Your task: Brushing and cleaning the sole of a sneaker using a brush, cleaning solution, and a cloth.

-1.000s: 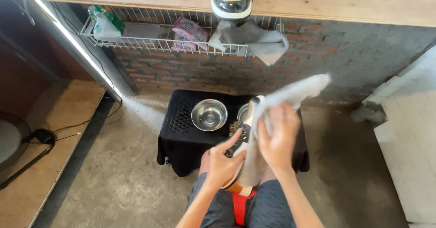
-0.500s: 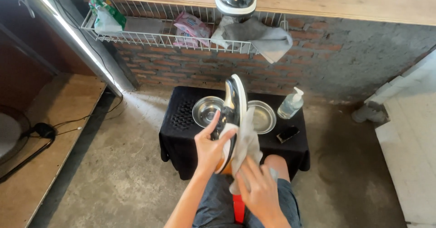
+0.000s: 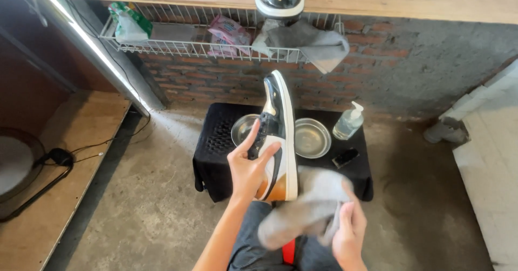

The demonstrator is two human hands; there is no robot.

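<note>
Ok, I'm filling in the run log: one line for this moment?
left hand: holds sneaker upright | right hand: grips grey cloth | below: black stool, two steel bowls

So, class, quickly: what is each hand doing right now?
Left hand: closed on the sneaker.
Right hand: closed on the grey cloth.

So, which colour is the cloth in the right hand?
The crumpled cloth in the right hand is grey, seen in the head view.
</note>
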